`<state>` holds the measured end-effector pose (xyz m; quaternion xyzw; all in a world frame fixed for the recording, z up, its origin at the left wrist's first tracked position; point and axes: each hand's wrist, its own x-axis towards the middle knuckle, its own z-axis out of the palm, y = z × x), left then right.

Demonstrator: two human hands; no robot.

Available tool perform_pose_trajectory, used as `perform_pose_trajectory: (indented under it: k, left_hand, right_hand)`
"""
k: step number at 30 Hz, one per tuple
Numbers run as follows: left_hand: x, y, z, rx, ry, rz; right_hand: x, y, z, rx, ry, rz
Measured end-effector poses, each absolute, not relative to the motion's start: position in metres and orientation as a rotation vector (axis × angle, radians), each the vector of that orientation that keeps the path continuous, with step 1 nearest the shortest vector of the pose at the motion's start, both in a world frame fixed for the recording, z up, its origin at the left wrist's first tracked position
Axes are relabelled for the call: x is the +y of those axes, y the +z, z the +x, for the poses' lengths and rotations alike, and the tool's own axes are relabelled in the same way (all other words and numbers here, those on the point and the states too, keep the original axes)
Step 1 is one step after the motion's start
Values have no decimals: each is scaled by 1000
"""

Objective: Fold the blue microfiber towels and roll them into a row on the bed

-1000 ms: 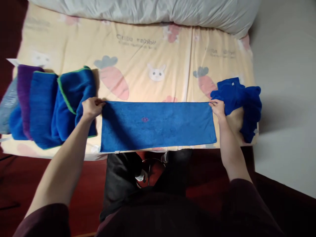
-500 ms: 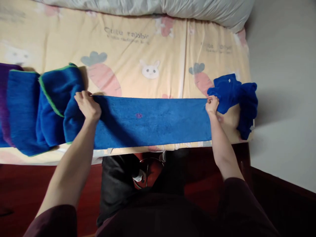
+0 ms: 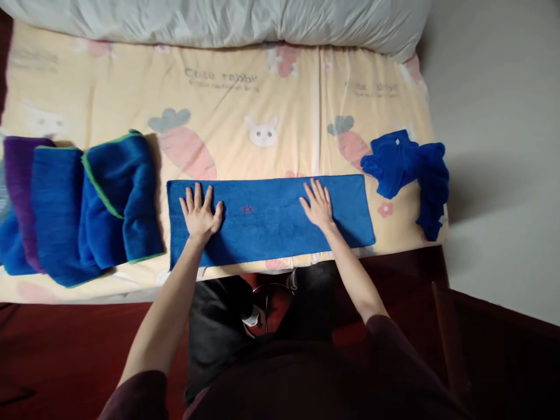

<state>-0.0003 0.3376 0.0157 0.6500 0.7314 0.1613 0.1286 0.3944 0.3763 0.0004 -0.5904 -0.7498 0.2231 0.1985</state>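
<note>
Resting palm-down, the fingers (image 3: 198, 193) of the left hand (image 3: 201, 220) are extended and spread on the blue cloth (image 3: 271, 227), toward its left end. The fingers of the right hand (image 3: 319, 209) are likewise open and flat on the cloth, right of its middle. Both hands are released; neither grasps the fabric. The blue cloth lies flat as a long rectangle along the near edge of the bed (image 3: 236, 157). A small reddish mark (image 3: 247, 209) sits between the hands, closer to the left. Left of the cloth, and apart from it, lie a green-edged blue cloth (image 3: 140, 204), another blue cloth (image 3: 56, 204) and a purple cloth (image 3: 23, 192), side by side and partly overlapping. Near the right end lies a crumpled blue cloth (image 3: 394, 166). White bedding (image 3: 210, 23) spans the far side; a pale wall (image 3: 494, 146) stands at right.
</note>
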Motion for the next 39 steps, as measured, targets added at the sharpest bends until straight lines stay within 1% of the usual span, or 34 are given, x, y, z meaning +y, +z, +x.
perform_pose_trajectory:
  k: [3,6,11,17,20,25,29,31,33,35,37,39]
  left_hand:
    - [345,13,-7,2181,493,1864]
    - [346,12,-6,2187,507,1856]
    - [345,15,-1,2202,507,1829]
    - [351,25,13,2131,477,1911]
    - [375,29,47,1895,437,2069]
    - [451,29,116,1470,275,2220]
    - [504,17,129,1303,-23,2171]
    - [517,11,125,1270,-96,2145]
    - [516,10,122,1326,-50,2131]
    - [501,17,122,1467,103,2127]
    - [474,27,123,1611,285,2151]
    - [438,35,119,1669,379,2192]
  right_hand:
    - [390,-2,447,-1977,479,-1865]
    - [397,-4,477,-1938,334,-2043]
    - [398,-2,474,-2050,170,-2242]
    - [398,-4,471,-2035,111,-2241]
    - [399,-6,472,-2016,107,-2212]
    - [399,-7,471,-1967,114,-2212]
    - [399,-9,471,-1963,131,-2203]
    - [399,-10,471,-1959,140,-2190]
    - [399,-9,471,-1945,152,-2179]
    - [398,-8,470,-1939,166,-2179]
    - [398,-7,470,-1941,169,-2185]
    - [398,-7,470,-1942,158,-2182]
